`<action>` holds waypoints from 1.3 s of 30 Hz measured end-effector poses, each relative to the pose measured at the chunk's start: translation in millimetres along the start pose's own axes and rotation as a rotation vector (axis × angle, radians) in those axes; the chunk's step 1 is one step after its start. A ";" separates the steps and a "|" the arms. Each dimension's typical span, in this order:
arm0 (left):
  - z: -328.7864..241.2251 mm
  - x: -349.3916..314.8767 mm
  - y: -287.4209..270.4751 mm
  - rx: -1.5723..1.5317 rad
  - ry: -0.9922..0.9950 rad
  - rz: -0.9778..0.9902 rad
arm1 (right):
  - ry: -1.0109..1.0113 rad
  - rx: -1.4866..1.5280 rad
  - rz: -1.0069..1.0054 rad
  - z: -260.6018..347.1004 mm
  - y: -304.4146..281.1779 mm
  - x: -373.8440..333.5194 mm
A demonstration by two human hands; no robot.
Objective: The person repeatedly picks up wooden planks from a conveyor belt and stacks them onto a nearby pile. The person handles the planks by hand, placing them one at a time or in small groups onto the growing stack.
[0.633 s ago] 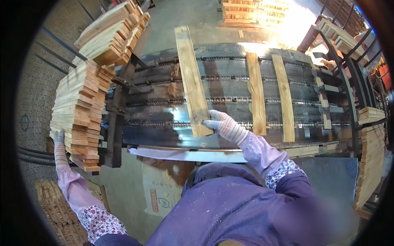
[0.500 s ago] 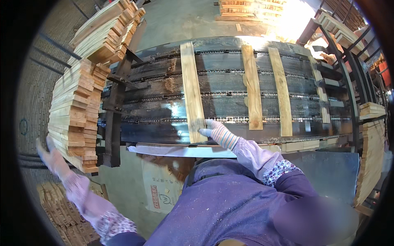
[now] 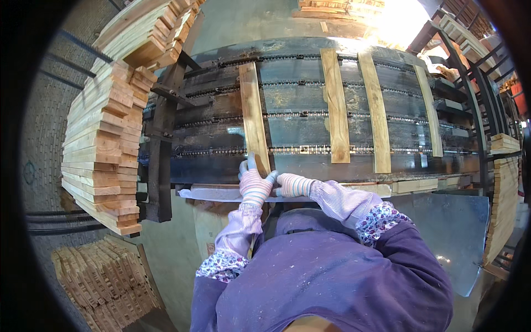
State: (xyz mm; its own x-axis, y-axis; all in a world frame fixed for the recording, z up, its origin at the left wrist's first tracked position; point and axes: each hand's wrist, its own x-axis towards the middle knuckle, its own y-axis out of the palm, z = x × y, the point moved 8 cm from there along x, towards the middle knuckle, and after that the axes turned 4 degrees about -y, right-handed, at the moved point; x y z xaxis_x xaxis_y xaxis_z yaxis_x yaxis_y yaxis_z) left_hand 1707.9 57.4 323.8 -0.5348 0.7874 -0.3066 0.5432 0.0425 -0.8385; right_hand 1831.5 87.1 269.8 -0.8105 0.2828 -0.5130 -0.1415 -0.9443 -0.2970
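A long pale wooden board (image 3: 253, 105) lies across the chain conveyor (image 3: 204, 133). My left hand (image 3: 255, 187), in a striped knit glove, straddles the board's near end, with fingers at its left side and on top and the thumb at its right side. Close beside it, my right hand (image 3: 293, 185), gloved too, has its slightly bent fingers and thumb apart, near the left thumb and the board's corner. The board's very end is partly hidden by my hands. More wooden boards (image 3: 336, 105), (image 3: 376, 116), (image 3: 428, 110) lie spaced out to the right.
Tall stacks of wooden boards (image 3: 102, 149) stand on the left, beside a dark metal frame post (image 3: 161, 182). Another wood stack (image 3: 105, 276) is on the floor at lower left. Metal rails (image 3: 475, 110) and upright boards (image 3: 502, 210) flank the right side.
My left hand has come from the left-hand stack over to the near end of the board. My right hand has shifted slightly down beside it. The view has shifted a little.
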 end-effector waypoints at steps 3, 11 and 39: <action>19.7 6.9 -1.9 0.084 -0.125 0.065 | -0.023 -0.184 -0.068 17.7 -3.1 -14.3; 81.8 36.6 -51.1 -0.620 0.115 -0.042 | 0.130 0.023 -0.228 -5.9 -30.1 -87.7; 118.9 11.0 -26.1 0.088 -0.104 -0.067 | -0.356 0.752 -1.113 -18.6 -182.1 -131.7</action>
State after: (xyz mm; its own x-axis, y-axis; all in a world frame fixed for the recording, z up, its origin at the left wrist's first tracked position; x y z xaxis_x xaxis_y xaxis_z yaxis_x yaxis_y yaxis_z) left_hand 1610.9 -8.2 288.8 -0.6345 0.7164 -0.2902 0.4480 0.0349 -0.8934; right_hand 1974.5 224.9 376.4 -0.1543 0.9875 -0.0309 -0.9777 -0.1481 0.1490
